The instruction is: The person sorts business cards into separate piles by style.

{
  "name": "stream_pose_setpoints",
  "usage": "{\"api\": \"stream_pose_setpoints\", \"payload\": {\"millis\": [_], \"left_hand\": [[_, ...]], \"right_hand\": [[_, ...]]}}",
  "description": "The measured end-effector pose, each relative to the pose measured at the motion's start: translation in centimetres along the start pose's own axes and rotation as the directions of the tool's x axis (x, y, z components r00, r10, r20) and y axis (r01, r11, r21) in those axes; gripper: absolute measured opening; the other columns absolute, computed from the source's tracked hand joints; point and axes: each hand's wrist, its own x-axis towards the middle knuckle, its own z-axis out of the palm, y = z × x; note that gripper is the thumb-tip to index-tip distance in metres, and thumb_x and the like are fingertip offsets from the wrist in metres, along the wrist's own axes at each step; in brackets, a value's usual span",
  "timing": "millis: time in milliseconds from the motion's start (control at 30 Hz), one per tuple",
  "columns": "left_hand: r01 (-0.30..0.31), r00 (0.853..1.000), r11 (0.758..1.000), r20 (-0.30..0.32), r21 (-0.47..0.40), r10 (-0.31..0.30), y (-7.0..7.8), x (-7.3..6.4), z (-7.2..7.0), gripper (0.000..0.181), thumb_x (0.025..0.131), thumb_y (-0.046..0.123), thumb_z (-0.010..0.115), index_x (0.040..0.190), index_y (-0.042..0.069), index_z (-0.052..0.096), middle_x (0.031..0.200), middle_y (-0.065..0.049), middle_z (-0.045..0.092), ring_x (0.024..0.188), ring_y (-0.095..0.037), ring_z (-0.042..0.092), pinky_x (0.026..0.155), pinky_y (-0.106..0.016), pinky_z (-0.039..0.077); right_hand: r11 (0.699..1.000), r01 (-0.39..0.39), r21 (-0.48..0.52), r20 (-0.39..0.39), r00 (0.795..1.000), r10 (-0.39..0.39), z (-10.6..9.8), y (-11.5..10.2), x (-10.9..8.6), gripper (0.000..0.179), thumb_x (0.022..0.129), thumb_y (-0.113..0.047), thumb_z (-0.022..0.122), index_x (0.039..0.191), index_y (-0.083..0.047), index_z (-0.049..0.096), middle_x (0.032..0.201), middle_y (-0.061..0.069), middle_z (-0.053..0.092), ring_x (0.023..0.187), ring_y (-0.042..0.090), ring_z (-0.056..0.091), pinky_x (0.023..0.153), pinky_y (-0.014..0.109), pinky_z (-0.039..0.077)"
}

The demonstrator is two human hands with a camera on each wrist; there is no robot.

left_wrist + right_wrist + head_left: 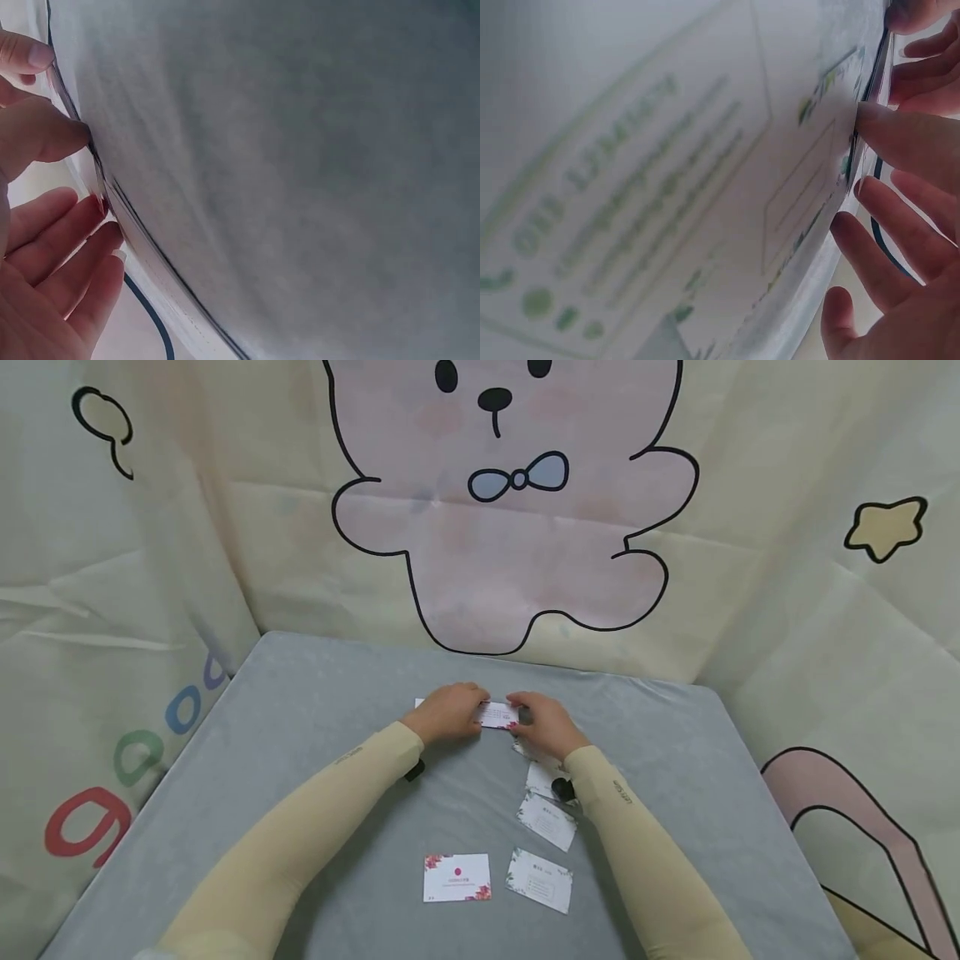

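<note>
Near the back of the table, a white business card point(497, 715) with pink flowers at its lower corner lies between my two hands. My left hand point(450, 712) pinches its left end, thumb on the near edge and fingers on the far edge. At the right end my right hand point(551, 727) does likewise. Both thumbs meet the card's edge in the wrist views, where the right thumb point(904, 131) is large. Another white card point(418, 702) shows partly behind the left hand. Below the right hand, green-leaf cards point(660, 165) lie close to the right wrist camera.
Down the table's right middle runs a column of leaf-edged cards, among them an overlapped card point(547, 821) and a tilted card point(539, 881). A red-flowered card point(457, 877) lies to their left. Grey cloth point(337, 710) covers the table; printed curtains point(285, 568) surround it.
</note>
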Motion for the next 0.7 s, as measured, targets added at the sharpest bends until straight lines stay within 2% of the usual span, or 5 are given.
{"api": "stream_pose_setpoints", "payload": {"millis": [133,333,467,700], "left_hand": [[-0.002,1.000,1.000,0.010,-0.010,0.002,0.21,0.14,-0.20,0.048,0.099,0.026,0.076,0.144,0.010,0.067,0.139,-0.008,0.070,0.125,-0.024,0.068,0.112,-0.043,0.055],[0.035,0.998,0.998,0.047,-0.042,-0.033,0.19,0.21,-0.43,0.054,0.099,0.025,0.077,0.148,0.009,0.063,0.146,-0.009,0.066,0.132,-0.025,0.064,0.118,-0.044,0.051],[0.039,0.997,0.998,0.072,-0.048,-0.035,0.16,0.24,-0.61,0.054,0.099,0.027,0.077,0.148,0.009,0.063,0.145,-0.009,0.066,0.129,-0.025,0.063,0.117,-0.045,0.052],[0.031,0.997,0.999,0.075,-0.038,-0.028,0.25,0.24,-0.67,0.055,0.099,0.029,0.077,0.148,0.010,0.064,0.140,-0.009,0.066,0.122,-0.023,0.063,0.114,-0.044,0.053]], "right_hand": [[1.000,-0.007,-0.006,0.002,1.000,0.007,0.01,0.27,0.29,0.056,0.097,-0.018,0.081,0.150,-0.013,0.063,0.151,0.010,0.065,0.147,0.031,0.057,0.124,0.052,0.045],[1.000,-0.008,-0.003,0.009,1.000,0.008,0.24,0.37,0.51,0.055,0.096,-0.020,0.082,0.149,-0.013,0.065,0.152,0.009,0.065,0.147,0.032,0.057,0.124,0.052,0.044],[0.999,-0.034,-0.002,0.013,0.999,0.034,0.30,0.27,0.40,0.054,0.097,-0.020,0.082,0.148,-0.013,0.066,0.153,0.010,0.064,0.148,0.032,0.056,0.125,0.053,0.043],[0.998,-0.056,0.004,0.016,0.998,0.056,0.19,0.17,-0.03,0.050,0.099,-0.021,0.080,0.147,-0.015,0.066,0.153,0.009,0.064,0.148,0.032,0.055,0.124,0.054,0.043]]}}
